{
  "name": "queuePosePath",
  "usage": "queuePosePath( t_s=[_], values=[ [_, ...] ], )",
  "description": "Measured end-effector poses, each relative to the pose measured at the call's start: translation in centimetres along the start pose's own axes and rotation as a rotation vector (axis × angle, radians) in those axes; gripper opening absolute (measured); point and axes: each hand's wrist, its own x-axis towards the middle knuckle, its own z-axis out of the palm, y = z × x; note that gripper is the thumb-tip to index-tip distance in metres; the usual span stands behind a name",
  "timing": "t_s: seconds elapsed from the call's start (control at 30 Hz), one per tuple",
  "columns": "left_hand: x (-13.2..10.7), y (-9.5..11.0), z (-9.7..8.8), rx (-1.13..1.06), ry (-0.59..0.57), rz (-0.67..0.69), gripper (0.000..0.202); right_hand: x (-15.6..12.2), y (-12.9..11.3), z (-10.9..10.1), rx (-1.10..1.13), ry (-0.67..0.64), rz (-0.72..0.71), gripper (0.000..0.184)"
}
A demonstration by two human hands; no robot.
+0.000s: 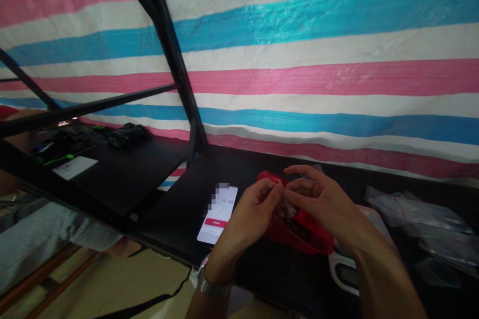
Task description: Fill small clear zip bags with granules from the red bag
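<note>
Over a red plastic bag [312, 237], my two hands come together with their fingertips almost touching. My left hand [258, 207], with a metal watch on the wrist, is closed in a pinch on what looks like a small clear plastic bag [291, 206]. My right hand [318, 194] pinches the same piece with thumb and fingers, its index finger raised. Small dark items show inside the mouth of the red bag; their kind is hard to make out. The right forearm partly covers a white device with a grey display [347, 275], resembling a scale.
A lit phone [220, 214] lies left of my hands on the black table [172, 222]. Several clear zip bags [419, 222] lie at the right. A black metal frame [168, 45] stands before striped sheeting. Another person's legs [56, 239] show at the lower left.
</note>
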Motion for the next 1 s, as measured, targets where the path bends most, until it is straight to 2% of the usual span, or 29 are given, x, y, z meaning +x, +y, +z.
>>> queuePosePath(
  t_s=[0.13, 0.3, 0.53, 0.73, 0.87, 1.0],
  values=[
    [0.0, 0.1, 0.3, -0.040, -0.041, -0.023, 0.040, 0.0, -0.1, -0.1, 0.002, -0.023, -0.016, 0.054],
    [0.1, -0.1, 0.6, -0.058, -0.034, -0.022, 0.029, -0.3, -0.2, -0.5, 0.018, -0.023, -0.020, 0.055],
    [0.4, -1.0, 1.6, 0.255, 0.183, 0.072, 0.018, -0.1, -0.1, 0.1, -0.140, 0.083, -0.068, 0.043],
    [0.5, -0.6, 2.1, 0.411, 0.171, 0.078, 0.020, -0.4, 0.0, 0.5, -0.322, 0.198, -0.132, 0.032],
    [0.6, 0.0, 2.4, 0.344, 0.135, 0.051, 0.019, -1.0, -0.5, 0.7, -0.421, 0.229, -0.164, 0.021],
    [0.8, 0.1, 3.2, 0.193, 0.176, 0.008, 0.019, -1.3, -1.0, 0.6, -0.420, 0.250, -0.201, 0.020]
  ],
)
